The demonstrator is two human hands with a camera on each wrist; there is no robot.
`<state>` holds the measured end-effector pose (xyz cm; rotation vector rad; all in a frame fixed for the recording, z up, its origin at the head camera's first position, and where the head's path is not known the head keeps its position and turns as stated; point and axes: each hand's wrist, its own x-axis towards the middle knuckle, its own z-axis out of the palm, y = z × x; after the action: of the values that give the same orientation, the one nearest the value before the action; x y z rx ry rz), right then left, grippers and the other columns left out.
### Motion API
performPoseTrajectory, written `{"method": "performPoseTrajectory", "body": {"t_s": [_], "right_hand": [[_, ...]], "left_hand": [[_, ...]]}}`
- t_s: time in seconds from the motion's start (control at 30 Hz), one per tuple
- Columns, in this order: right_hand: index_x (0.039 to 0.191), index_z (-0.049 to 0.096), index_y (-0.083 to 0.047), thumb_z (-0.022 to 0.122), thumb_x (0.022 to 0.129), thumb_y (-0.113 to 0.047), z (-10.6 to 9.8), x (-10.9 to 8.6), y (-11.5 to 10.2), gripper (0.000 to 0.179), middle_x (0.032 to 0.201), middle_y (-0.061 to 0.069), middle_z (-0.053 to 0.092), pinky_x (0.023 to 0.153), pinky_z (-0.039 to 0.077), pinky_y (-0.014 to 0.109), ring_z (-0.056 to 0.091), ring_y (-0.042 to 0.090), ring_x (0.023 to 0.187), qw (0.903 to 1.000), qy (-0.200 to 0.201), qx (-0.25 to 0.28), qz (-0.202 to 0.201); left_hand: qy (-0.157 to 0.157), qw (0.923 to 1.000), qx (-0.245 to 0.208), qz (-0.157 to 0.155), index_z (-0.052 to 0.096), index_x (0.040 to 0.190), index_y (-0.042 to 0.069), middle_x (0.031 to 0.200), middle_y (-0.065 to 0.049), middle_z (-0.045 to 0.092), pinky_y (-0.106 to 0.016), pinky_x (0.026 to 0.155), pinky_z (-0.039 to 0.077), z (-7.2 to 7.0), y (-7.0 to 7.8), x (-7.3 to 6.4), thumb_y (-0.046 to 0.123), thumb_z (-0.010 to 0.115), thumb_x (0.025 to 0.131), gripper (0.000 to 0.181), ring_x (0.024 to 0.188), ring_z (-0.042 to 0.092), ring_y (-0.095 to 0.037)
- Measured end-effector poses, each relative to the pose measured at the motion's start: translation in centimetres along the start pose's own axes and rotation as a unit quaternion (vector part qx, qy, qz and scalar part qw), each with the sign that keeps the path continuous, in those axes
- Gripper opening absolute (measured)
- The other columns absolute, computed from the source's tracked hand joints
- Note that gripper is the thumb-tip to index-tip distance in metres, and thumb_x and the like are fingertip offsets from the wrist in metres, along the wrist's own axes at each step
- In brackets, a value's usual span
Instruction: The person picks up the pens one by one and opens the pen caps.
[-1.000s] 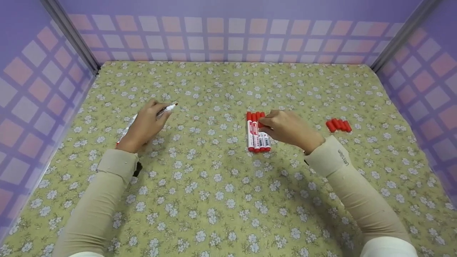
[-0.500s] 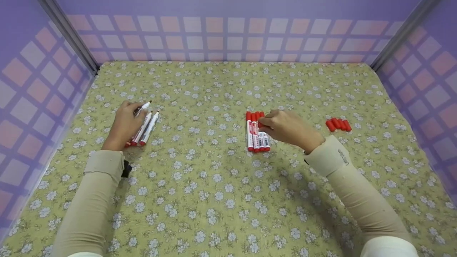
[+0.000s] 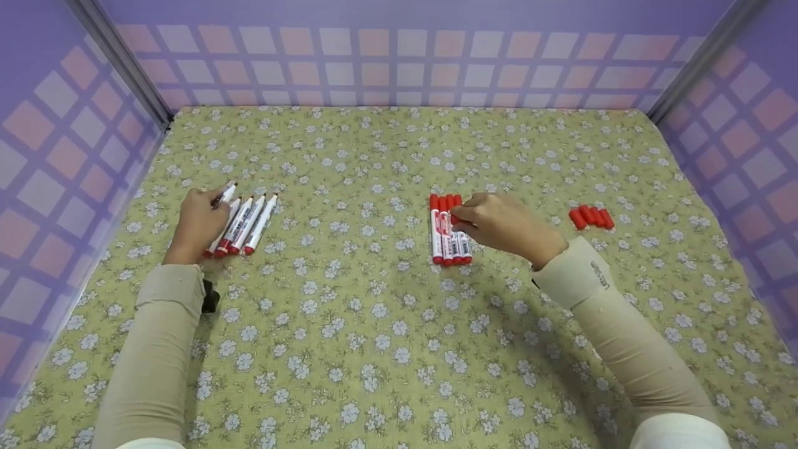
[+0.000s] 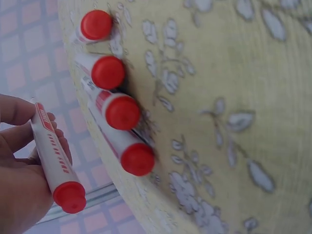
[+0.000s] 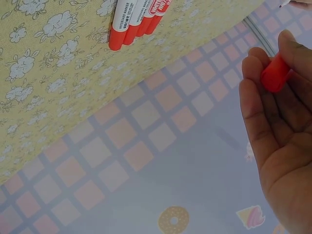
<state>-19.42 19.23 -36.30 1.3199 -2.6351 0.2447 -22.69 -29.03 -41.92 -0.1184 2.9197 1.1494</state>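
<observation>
At the left in the head view, my left hand (image 3: 198, 218) holds an uncapped whiteboard marker (image 4: 51, 151), its red end toward the wrist camera. Right beside that hand, several uncapped white markers (image 3: 260, 223) lie in a row on the cloth, red ends toward me. My right hand (image 3: 504, 224) pinches a red marker cap (image 5: 276, 74) between thumb and fingers. It hovers over the right side of a row of capped markers (image 3: 437, 234), hiding part of them.
Several loose red caps (image 3: 591, 217) lie together to the right of my right hand. A yellow floral cloth (image 3: 374, 349) covers the table. Purple checkered panels (image 3: 411, 56) stand along its back and both sides.
My left hand has carried its marker leftward and nearer the table, uncovering the row of uncapped markers. The right hand stays in place with the cap.
</observation>
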Motion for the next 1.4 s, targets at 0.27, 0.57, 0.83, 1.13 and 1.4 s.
{"method": "performPoseTrajectory", "body": {"t_s": [0.27,0.57,0.83,1.13,1.4], "right_hand": [[0.074,0.062,-0.004,0.065,0.090,-0.007,0.3,0.1,0.0,0.017,0.060,0.006,0.054,0.049,0.035,0.024,0.039,0.011,0.051,0.9999,0.003,-0.002,-0.015],[0.074,0.062,-0.005,0.064,0.090,-0.006,0.6,0.2,-0.1,0.017,0.059,0.005,0.053,0.049,0.033,0.023,0.038,0.011,0.051,0.9997,0.007,-0.004,-0.024],[0.074,0.061,-0.005,0.063,0.092,-0.006,0.7,0.1,-0.1,0.018,0.059,0.004,0.052,0.050,0.033,0.023,0.037,0.010,0.052,0.9997,-0.010,-0.004,-0.021],[0.079,0.066,-0.003,0.064,0.090,-0.005,0.9,0.0,-0.1,0.012,0.063,0.007,0.059,0.051,0.041,0.023,0.046,0.012,0.053,0.9996,-0.004,0.013,-0.023],[0.080,0.067,-0.003,0.065,0.090,-0.005,1.0,0.0,0.0,0.010,0.065,0.007,0.061,0.051,0.043,0.024,0.049,0.012,0.054,0.9995,-0.002,0.019,-0.027]], "left_hand": [[0.029,0.9991,0.023,0.023,0.045,0.072,0.000,0.061,-0.003,0.028,-0.028,0.050,0.027,0.1,-1.7,0.1,0.002,0.038,0.091,0.021,0.050,0.025,-0.011],[0.022,0.9990,0.036,0.011,0.045,0.072,-0.001,0.059,-0.002,0.026,-0.029,0.050,0.027,0.0,-2.1,-0.4,-0.002,0.036,0.090,0.020,0.050,0.026,-0.012],[-0.003,0.9984,0.039,-0.040,0.061,0.105,-0.013,0.089,-0.030,0.056,-0.030,0.051,0.035,0.0,-2.5,-0.5,0.000,0.034,0.090,0.034,0.059,0.039,-0.020],[-0.024,0.9964,0.054,-0.061,0.044,0.136,-0.014,0.134,-0.038,0.045,-0.043,0.075,0.043,-0.1,-2.6,-0.6,0.002,0.032,0.093,0.047,0.099,0.054,-0.041],[-0.025,0.9957,0.052,-0.073,0.042,0.136,-0.016,0.131,-0.039,0.047,-0.043,0.077,0.046,-0.1,-2.4,-0.7,0.003,0.035,0.093,0.047,0.106,0.054,-0.045]]}}
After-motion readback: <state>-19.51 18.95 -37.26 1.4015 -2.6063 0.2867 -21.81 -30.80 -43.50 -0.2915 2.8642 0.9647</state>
